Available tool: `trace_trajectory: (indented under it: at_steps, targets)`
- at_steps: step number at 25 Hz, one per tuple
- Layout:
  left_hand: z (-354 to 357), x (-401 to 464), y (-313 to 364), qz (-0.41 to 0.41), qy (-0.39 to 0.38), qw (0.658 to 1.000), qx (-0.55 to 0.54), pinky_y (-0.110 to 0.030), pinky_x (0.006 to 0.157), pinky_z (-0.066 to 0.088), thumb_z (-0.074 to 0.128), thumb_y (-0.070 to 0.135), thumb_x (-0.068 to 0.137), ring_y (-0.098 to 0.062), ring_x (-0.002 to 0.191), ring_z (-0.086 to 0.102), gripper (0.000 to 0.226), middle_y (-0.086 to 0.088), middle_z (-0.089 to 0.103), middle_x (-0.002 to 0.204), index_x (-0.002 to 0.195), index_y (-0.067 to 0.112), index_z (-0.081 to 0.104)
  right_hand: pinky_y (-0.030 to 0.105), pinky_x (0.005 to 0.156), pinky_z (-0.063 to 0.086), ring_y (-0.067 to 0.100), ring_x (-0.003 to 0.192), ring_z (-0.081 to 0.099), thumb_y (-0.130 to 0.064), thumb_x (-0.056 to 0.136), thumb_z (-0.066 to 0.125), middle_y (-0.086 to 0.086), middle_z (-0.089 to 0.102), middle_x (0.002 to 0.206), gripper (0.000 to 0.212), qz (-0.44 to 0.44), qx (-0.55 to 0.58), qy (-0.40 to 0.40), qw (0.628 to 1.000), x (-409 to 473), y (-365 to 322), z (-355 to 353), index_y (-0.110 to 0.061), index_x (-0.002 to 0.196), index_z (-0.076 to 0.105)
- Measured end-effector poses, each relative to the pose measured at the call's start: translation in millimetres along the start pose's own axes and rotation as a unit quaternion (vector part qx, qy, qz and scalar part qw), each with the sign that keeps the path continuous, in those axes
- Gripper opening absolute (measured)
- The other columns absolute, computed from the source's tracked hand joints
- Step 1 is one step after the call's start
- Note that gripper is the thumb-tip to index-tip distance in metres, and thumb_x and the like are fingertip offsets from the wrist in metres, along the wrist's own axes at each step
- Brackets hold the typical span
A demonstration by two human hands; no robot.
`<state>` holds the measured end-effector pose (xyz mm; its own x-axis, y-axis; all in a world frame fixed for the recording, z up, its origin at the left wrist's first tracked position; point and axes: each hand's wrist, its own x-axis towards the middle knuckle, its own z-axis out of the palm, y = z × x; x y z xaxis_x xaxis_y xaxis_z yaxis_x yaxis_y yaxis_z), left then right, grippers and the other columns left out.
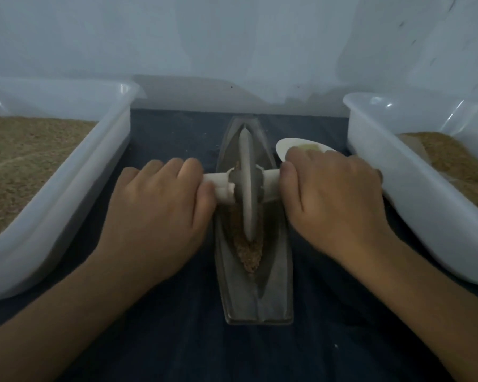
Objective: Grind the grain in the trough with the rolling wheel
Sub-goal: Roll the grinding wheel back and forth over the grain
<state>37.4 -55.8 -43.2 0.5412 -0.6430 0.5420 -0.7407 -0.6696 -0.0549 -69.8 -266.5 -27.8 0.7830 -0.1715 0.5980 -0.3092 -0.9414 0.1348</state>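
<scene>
Head view, looking down: left hand (160, 205), fingers curled over the left end of the white axle handle (218, 186), thumb pressed against its near side; right hand (331, 199), fingers and thumb wrapped round the right end of the same handle, so that both hands are clamped on it, one either side of the wheel. Rolling wheel (246, 186), a thin grey disc with a tapered edge, standing upright on edge in the groove, about midway along the trough. Trough (254, 293), a long, boat-shaped body of dull grey metal or stone, pointed at the far end and squared at the near end, with a V-shaped channel running lengthwise. Grain (249, 255), coarse and brown, lying in the channel beneath and nearer than the wheel. Small white spoon or scoop (293, 146), with a pale residue in its bowl, just beyond the right hand and beside the trough; its handle is hidden. Two translucent white plastic tubs, rectangular with rounded rims: left tub (75, 188) holding a deep bed of fine tan grain; right tub (414, 205) holding a shallower bed of the same colour. Dark blue cloth (177, 340) covering the work surface under all items. Pale, plain wall (232, 45) behind, with a few dark marks at upper right.
</scene>
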Motion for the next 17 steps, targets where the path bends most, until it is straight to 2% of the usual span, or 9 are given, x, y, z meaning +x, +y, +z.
trace_trajectory:
  at_steps: [2,3,5,6,7,9,12,15,17]
  targets:
    - [12,34,-2,0.033,-0.037,0.995,0.085,-0.033,0.055,0.028,0.021,0.035,0.103,-0.020,0.058,0.036,0.028,0.004,0.040,0.072,0.084,0.020,0.034,0.035,0.056,0.023,0.021,0.057,0.036,-0.041,0.097,0.004,-0.003,0.042,0.068,0.050,0.010,-0.039,-0.075,0.996,33,4,15,-0.019,0.074,0.044]
    - [19,54,-4,0.034,-0.053,0.993,0.096,-0.035,0.055,0.033,0.021,0.033,0.102,-0.022,0.062,0.038,0.025,0.001,0.039,0.074,0.088,0.018,0.036,0.038,0.059,0.028,0.022,0.063,0.039,-0.040,0.096,0.006,-0.002,0.040,0.072,0.046,0.012,-0.041,-0.111,0.993,52,11,24,-0.017,0.077,0.042]
    - [27,99,-14,0.005,-0.077,0.993,0.085,-0.041,0.064,0.038,0.016,0.032,0.096,-0.028,0.075,0.043,0.037,-0.005,0.038,0.080,0.101,0.015,0.049,0.042,0.066,0.033,0.024,0.070,0.041,-0.031,0.104,0.018,0.002,0.040,0.078,0.034,0.048,-0.008,-0.197,0.979,86,21,34,-0.013,0.081,0.037]
    - [28,114,-18,-0.025,-0.119,0.991,0.061,-0.043,0.067,0.038,0.014,0.032,0.093,-0.031,0.079,0.046,0.044,-0.006,0.038,0.083,0.107,0.013,0.051,0.042,0.068,0.034,0.023,0.068,0.041,-0.029,0.105,0.020,0.004,0.042,0.078,0.035,0.064,0.013,-0.217,0.974,95,22,35,-0.013,0.079,0.037]
    - [30,117,-18,-0.038,-0.134,0.989,0.040,-0.044,0.068,0.039,0.015,0.030,0.095,-0.034,0.082,0.050,0.040,-0.006,0.038,0.084,0.107,0.012,0.049,0.041,0.067,0.034,0.022,0.066,0.039,-0.031,0.105,0.018,0.004,0.043,0.078,0.038,0.067,0.019,-0.217,0.974,97,21,36,-0.015,0.077,0.039]
    - [29,92,-11,-0.017,-0.104,0.992,0.066,-0.042,0.065,0.041,0.026,0.025,0.104,-0.034,0.082,0.054,0.014,-0.004,0.035,0.082,0.097,0.018,0.036,0.036,0.061,0.027,0.021,0.061,0.034,-0.038,0.099,0.008,0.002,0.044,0.075,0.048,0.052,-0.028,-0.178,0.982,82,14,31,-0.018,0.078,0.047]
    - [10,29,-3,-0.012,-0.050,0.998,0.038,-0.037,0.061,0.035,0.017,0.035,0.106,-0.022,0.067,0.045,0.029,0.006,0.040,0.078,0.090,0.022,0.037,0.031,0.054,0.015,0.016,0.052,0.029,-0.040,0.098,0.005,-0.004,0.041,0.063,0.054,0.035,-0.020,-0.057,0.998,26,3,11,-0.021,0.073,0.049]
    - [0,-12,3,-0.001,0.011,1.000,-0.025,-0.040,0.062,0.034,0.026,0.041,0.109,-0.019,0.061,0.038,0.029,0.007,0.042,0.075,0.087,0.027,0.038,0.035,0.063,0.015,0.017,0.059,0.030,-0.037,0.108,0.020,-0.008,0.037,0.067,0.038,-0.002,0.039,0.034,0.999,-14,-1,-7,-0.025,0.077,0.038]
    - [-1,-9,-1,0.001,0.000,0.999,-0.034,-0.038,0.059,0.034,0.026,0.042,0.109,-0.018,0.058,0.038,0.031,0.008,0.042,0.072,0.085,0.027,0.038,0.036,0.059,0.019,0.017,0.057,0.030,-0.038,0.108,0.018,-0.007,0.037,0.066,0.042,-0.018,0.027,0.042,0.999,-8,1,-2,-0.023,0.075,0.039]
